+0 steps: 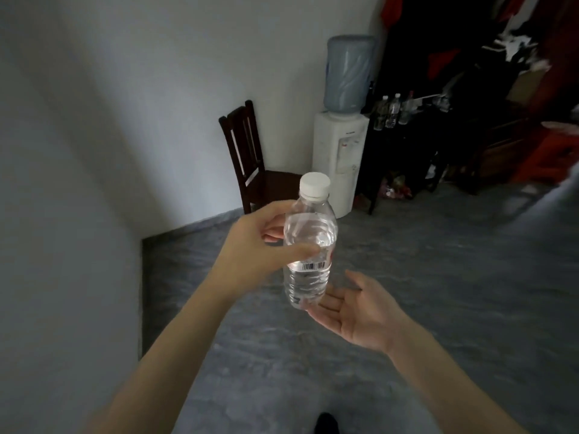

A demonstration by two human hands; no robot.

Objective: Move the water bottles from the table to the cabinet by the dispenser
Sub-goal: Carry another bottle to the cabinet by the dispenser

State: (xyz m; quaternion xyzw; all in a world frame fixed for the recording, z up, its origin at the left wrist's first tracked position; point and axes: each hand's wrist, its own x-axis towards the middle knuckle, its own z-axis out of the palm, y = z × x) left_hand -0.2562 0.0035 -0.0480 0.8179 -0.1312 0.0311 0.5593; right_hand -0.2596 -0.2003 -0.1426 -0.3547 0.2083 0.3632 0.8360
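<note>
1 bottle [308,245], L hand [250,245] grip.

Cabinet [407,142] bottles [390,115] blurred, dim.

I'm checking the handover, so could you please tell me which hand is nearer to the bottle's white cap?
Left. The left hand grips the water bottle around its upper body, just below the white cap; the right hand lies open at the bottle's base.

The only printed mark to make out is a black barcode on the label band of the clear water bottle [310,242]; its digits are too small to read. A faint mark near the top of the white water dispenser [340,158] is illegible.
</note>
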